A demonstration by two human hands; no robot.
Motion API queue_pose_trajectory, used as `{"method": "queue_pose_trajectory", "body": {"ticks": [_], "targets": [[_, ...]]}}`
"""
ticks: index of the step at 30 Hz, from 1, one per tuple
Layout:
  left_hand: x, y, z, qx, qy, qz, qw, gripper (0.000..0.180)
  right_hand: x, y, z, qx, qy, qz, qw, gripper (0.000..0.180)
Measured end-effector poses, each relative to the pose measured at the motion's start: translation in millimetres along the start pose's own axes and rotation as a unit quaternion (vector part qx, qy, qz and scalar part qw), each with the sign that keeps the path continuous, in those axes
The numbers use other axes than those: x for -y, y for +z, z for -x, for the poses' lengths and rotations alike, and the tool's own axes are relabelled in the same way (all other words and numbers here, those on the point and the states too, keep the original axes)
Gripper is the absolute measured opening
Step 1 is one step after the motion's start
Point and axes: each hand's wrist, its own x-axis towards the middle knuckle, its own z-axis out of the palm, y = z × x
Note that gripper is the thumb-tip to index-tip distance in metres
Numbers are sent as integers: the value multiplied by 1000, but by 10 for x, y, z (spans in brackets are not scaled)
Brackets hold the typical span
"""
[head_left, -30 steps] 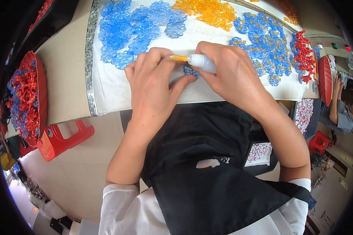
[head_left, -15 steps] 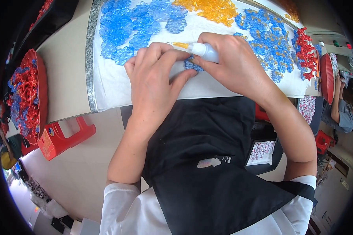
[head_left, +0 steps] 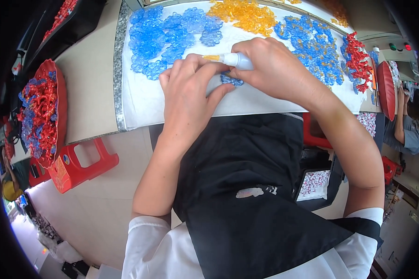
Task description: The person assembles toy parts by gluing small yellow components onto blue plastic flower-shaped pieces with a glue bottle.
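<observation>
My left hand (head_left: 187, 95) is closed at the table's near side, its thumb and forefinger at a small clear blue plastic piece (head_left: 231, 81). Between the thumb and fingers of my right hand (head_left: 277, 69) lies a small pale squeeze bottle (head_left: 239, 60) with a white neck and an amber-coloured tip pointing left. The right thumb and fingertips also come close to the blue piece; whether they grip it is hidden. Beyond my hands, loose clear blue pieces (head_left: 146, 42) and orange pieces (head_left: 249, 16) are spread over a white sheet (head_left: 139, 104).
Blue pieces with orange bits (head_left: 307, 44) and a red heap (head_left: 358, 60) lie to the right. At the left stand a red basket (head_left: 60, 116) of red and blue pieces and a red stool (head_left: 84, 162). Another person (head_left: 407, 132) sits at the far right.
The whole view has shifted slightly, the table sliding a little to the right. Both hands keep nearly the same grip, and the bottle still points left.
</observation>
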Motion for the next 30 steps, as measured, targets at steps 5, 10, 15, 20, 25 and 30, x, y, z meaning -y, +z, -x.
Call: {"method": "queue_pose_trajectory", "body": {"ticks": [5, 10, 15, 20, 25, 30], "targets": [[-3, 23, 2, -16, 9, 1, 1000, 27, 32, -103, -50, 89, 19, 24, 996, 19], [7, 7, 2, -19, 4, 7, 1000, 27, 73, -89, -97, 90, 20, 30, 995, 18], [0, 18, -14, -25, 11, 7, 1000, 28, 65, -80, -133, 92, 32, 31, 995, 18], [0, 8, -7, -6, -11, 5, 1000, 26, 141, -44, -113, 74, 53, 63, 994, 17], [-16, 12, -3, -21, -23, 12, 999, 29, 139, -31, -111, 62, 45, 73, 994, 17], [-34, 25, 38, -36, -24, -16, 999, 28, 168, -36, -98, 56, 40, 81, 994, 18]]}}
